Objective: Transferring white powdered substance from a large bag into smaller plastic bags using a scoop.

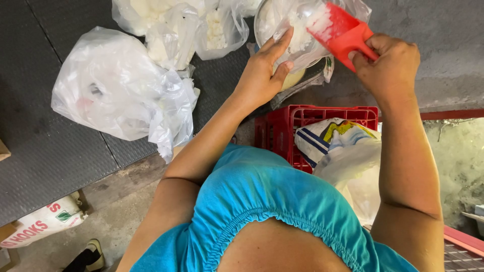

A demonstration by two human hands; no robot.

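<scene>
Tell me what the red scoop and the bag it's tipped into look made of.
Red scoop: looks like rigid moulded plastic, matt, uniformly coloured, gripped by the right hand. Clear bag: thin plastic film, glossy and crinkled, see-through to white contents, steadied by the left hand.

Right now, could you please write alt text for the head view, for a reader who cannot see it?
Seen from above, a person's right hand tips a red scoop of white food into a clear plastic bag steadied by the left hand. More filled plastic bags lie on a dark mat; a red crate sits below.
</scene>
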